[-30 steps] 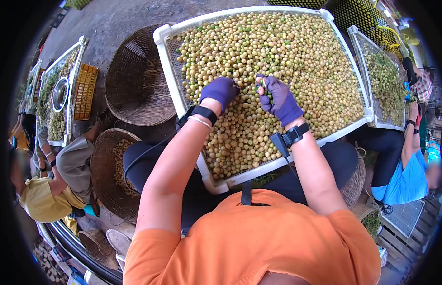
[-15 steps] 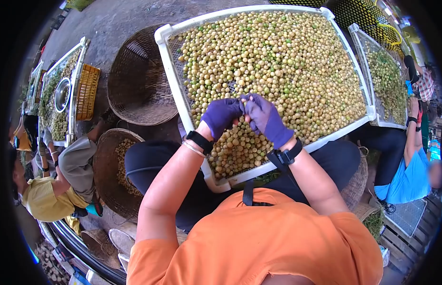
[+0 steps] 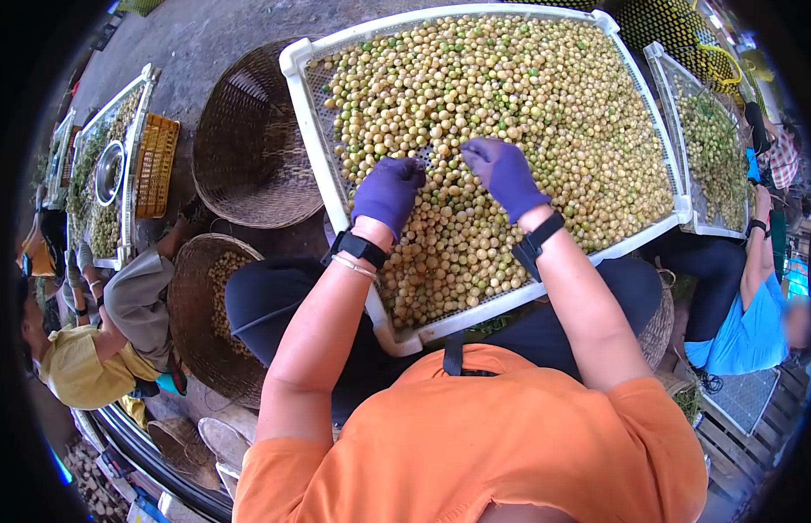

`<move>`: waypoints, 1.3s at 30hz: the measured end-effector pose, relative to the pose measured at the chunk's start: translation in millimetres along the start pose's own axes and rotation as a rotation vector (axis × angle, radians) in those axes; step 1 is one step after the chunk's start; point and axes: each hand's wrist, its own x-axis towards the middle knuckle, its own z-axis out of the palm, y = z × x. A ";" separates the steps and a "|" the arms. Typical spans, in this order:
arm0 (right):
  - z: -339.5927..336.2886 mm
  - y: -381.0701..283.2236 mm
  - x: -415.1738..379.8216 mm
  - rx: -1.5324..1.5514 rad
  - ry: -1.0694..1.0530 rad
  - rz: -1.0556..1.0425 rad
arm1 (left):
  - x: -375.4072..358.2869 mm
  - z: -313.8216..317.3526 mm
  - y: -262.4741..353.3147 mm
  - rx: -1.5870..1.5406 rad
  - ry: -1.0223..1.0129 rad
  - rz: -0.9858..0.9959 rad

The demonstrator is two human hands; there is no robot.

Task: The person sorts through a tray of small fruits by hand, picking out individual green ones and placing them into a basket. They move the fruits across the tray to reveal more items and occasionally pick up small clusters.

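A white-rimmed mesh tray (image 3: 312, 144) in front of me holds a thick layer of small round tan and green fruits (image 3: 527, 113). Over its near left part, my left hand (image 3: 388, 195) in a purple glove has its fingers curled together. What they hold, if anything, is hidden. My right hand (image 3: 507, 177), also gloved in purple, is a short way to the right, just above the fruits. Its fingers bend inward towards the left hand, and their tips are dark and hard to make out. Between the hands, a small patch of bare mesh shows.
Left of the tray stand a large woven basket (image 3: 257, 148) and a nearer basket (image 3: 192, 305) with fruits inside. Farther left are another tray (image 3: 146, 113), a yellow crate (image 3: 157, 166) and a person in yellow (image 3: 83, 362). At right, a person in blue (image 3: 741, 331) sits by another tray (image 3: 680, 131).
My hands were together above the fruits and have moved apart. The left went left and slightly down; the right went a little right and up.
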 end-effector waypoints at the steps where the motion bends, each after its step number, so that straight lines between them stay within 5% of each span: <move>1: 1.6 1.5 3.9 -0.152 -0.065 -0.021 | 2.7 -4.9 0.5 0.024 -0.031 -0.034; 3: 6.9 2.1 10.1 -0.452 -0.197 -0.063 | 8.8 -14.4 -3.9 0.075 -0.097 -0.105; 8: 20.6 0.4 16.4 -0.644 -0.178 -0.153 | 13.3 -21.7 1.7 0.331 -0.401 -0.128; 14: 19.3 -5.6 19.5 -0.625 -0.211 -0.077 | 0.2 -13.0 -10.3 0.430 -0.209 0.009; 27: 20.3 -15.3 22.3 -0.621 -0.323 0.002 | 4.7 -5.9 -5.6 0.410 -0.263 -0.075; 33: -38.5 -20.9 -11.0 0.287 -0.073 0.309 | 2.7 -21.6 -3.3 0.017 -0.176 -0.183; 39: -208.8 -49.8 -158.9 0.610 0.304 0.681 | 13.2 10.2 -70.0 -0.204 -0.148 -0.041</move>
